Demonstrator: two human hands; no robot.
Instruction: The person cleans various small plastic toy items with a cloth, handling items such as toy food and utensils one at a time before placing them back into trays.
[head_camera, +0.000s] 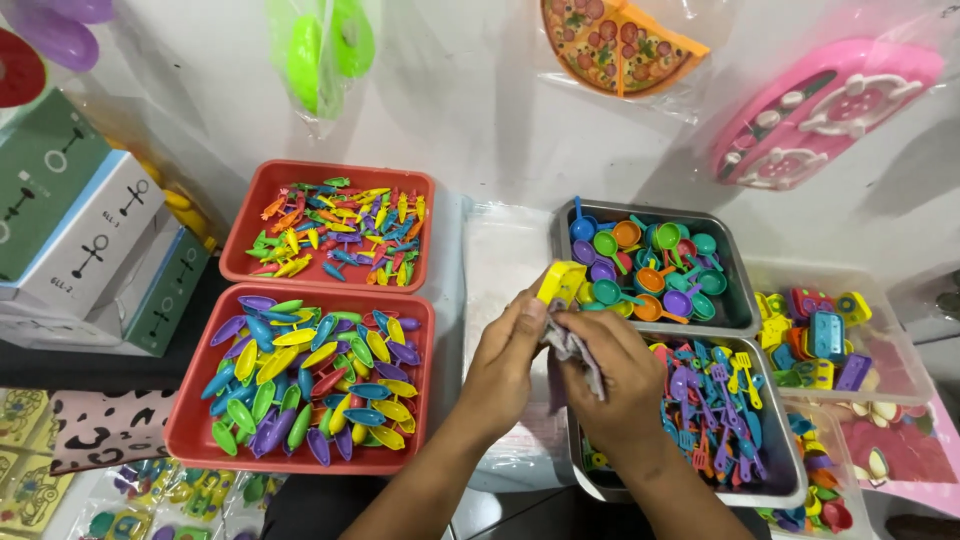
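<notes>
i hold a yellow toy (556, 283) up in my left hand (508, 352), fingers pinched around its lower end, so it sticks out above my knuckles. my right hand (610, 372) is closed on a grey cloth (572, 347), pressed against the toy just below it; both hands touch each other over the gap between the trays.

right behind the toy sits a metal tray (741, 303) full of small pans in blue, green, orange and purple. under my right hand a second metal tray (786, 478) holds tiny utensils, mostly blue and purple. to my left a red tray (186, 428) is piled with leaf-shaped pieces, and another red tray (240, 254) behind it holds smaller mixed pieces. far right, a clear tub (893, 372) has blocky toys. boxes (75, 240) stand at the left, and bagged toys hang on the wall, among them a pizza (620, 40).
</notes>
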